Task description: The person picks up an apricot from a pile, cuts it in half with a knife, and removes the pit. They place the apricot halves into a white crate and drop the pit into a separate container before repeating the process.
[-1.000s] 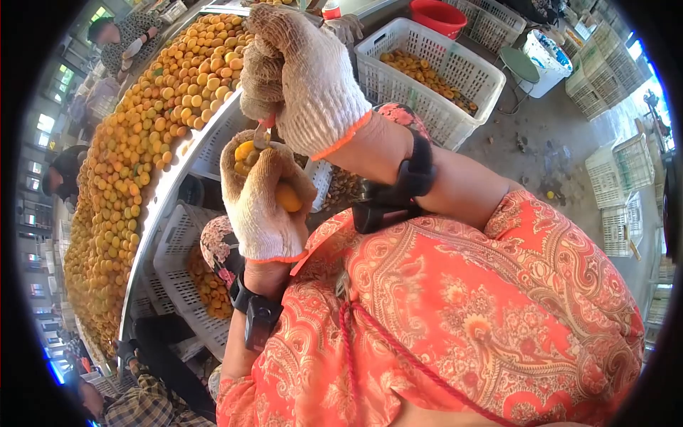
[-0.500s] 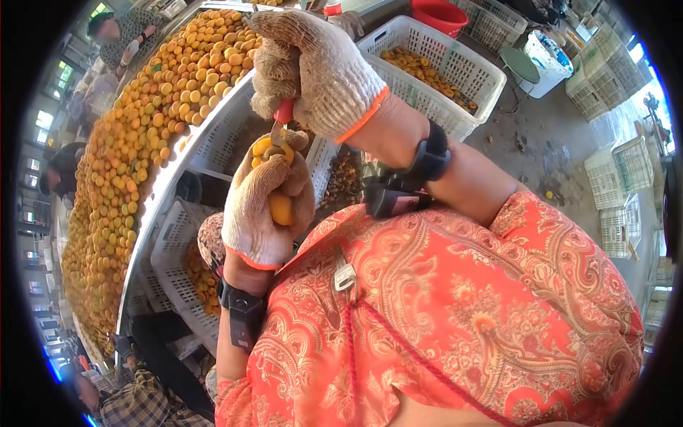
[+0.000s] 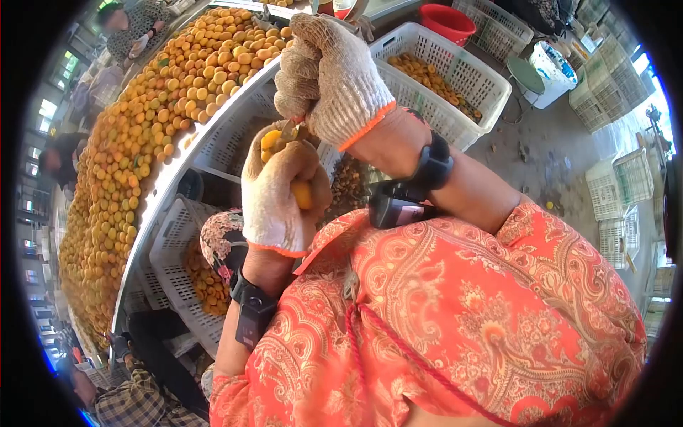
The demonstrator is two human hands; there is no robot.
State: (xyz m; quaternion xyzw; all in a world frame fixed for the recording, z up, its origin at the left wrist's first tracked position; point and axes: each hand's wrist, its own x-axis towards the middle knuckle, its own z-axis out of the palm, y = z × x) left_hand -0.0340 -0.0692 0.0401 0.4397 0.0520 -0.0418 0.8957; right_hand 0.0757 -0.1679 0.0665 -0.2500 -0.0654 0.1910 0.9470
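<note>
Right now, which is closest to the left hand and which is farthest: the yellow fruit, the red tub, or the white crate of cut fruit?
1. The yellow fruit: gripped in the left hand itself.
2. The white crate of cut fruit: up and to the right, beyond the right hand.
3. The red tub: farthest, at the top edge behind that crate.

Orange fruit heap on the tabletop at nine o'clock; white crate at one; red basin at twelve.
</note>
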